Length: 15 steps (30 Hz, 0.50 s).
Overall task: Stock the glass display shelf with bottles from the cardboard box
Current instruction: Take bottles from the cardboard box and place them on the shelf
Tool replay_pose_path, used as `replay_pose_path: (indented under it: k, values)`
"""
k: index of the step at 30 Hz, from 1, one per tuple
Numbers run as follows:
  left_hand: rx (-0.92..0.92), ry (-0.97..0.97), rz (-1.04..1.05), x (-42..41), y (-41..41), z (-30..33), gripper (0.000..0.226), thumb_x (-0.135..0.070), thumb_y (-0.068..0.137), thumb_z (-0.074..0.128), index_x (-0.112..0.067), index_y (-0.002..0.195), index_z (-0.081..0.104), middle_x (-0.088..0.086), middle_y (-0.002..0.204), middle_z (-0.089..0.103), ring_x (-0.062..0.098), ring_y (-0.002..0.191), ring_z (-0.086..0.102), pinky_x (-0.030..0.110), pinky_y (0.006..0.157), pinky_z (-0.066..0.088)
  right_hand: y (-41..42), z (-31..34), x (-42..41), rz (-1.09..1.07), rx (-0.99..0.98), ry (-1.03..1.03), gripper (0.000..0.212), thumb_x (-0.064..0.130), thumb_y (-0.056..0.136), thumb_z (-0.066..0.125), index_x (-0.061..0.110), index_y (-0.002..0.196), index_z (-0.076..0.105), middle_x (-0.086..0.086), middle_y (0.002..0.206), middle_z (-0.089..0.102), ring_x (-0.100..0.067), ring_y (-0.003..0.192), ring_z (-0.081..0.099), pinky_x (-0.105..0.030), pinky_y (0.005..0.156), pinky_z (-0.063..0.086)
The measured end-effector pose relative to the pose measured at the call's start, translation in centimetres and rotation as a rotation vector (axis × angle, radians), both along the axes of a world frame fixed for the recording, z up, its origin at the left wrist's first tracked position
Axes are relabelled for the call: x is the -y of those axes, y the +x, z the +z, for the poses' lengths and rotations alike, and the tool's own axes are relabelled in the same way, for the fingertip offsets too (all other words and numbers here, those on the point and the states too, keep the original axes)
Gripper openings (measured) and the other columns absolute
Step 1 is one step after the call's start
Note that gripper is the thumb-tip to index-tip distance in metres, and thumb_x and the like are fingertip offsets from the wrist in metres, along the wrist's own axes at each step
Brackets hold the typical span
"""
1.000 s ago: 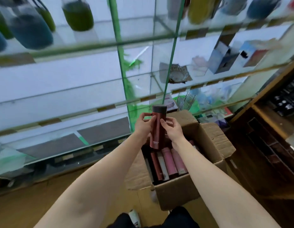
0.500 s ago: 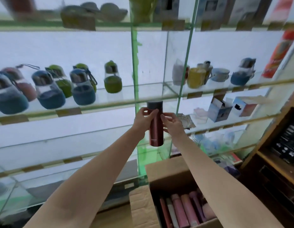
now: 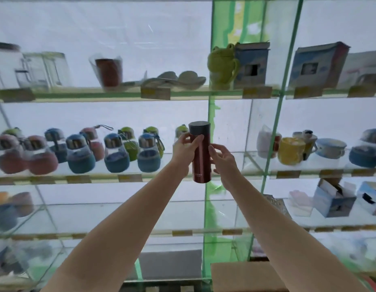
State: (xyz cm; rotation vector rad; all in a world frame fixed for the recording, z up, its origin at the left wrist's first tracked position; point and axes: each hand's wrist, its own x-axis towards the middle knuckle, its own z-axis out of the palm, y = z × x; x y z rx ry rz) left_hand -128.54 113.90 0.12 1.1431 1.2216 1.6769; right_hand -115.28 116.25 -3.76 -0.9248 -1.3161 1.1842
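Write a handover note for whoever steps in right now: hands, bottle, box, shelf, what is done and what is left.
Left hand: grips the red bottle just under its dark cap.
Right hand: fingers curled against the bottle's side, steadying it.
Bottle: upright, held in the air in front of the middle glass shelf, not set down.
Cardboard box: only a flap shows at the bottom; contents out of view.
Done: one bottle lifted to shelf height.
Left: place it, then fetch more from the box.
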Motion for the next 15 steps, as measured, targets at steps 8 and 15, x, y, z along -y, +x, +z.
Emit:
replay_pose_path:
  k: [8, 15]
  values:
    - [-0.052, 0.033, -0.026, -4.6, -4.9, 1.5, 0.020, -0.023, 0.090, 0.072, -0.024, 0.108, 0.064, -0.005, 0.102, 0.069, 0.025, 0.099, 0.068, 0.044, 0.091, 0.055, -5.1, 1.2, -3.8, 0.014, 0.031, -0.038, 0.019, 0.041, 0.098, 0.060, 0.034, 0.115, 0.062, 0.003, 0.110, 0.070, -0.018, 0.099, 0.065, -0.038, 0.078, 0.047]
    - [-0.189, -0.020, 0.012, -8.0, -8.1, -0.6, 0.035, -0.031, 0.093, 0.068, -0.020, 0.125, 0.059, -0.003, 0.112, 0.065, 0.023, 0.104, 0.065, 0.045, 0.096, 0.054, -9.0, 0.1, -6.9, -0.032, 0.056, -0.101, 0.020, 0.031, 0.102, 0.054, 0.028, 0.120, 0.062, 0.004, 0.100, 0.070, -0.013, 0.086, 0.067, -0.035, 0.064, 0.054]
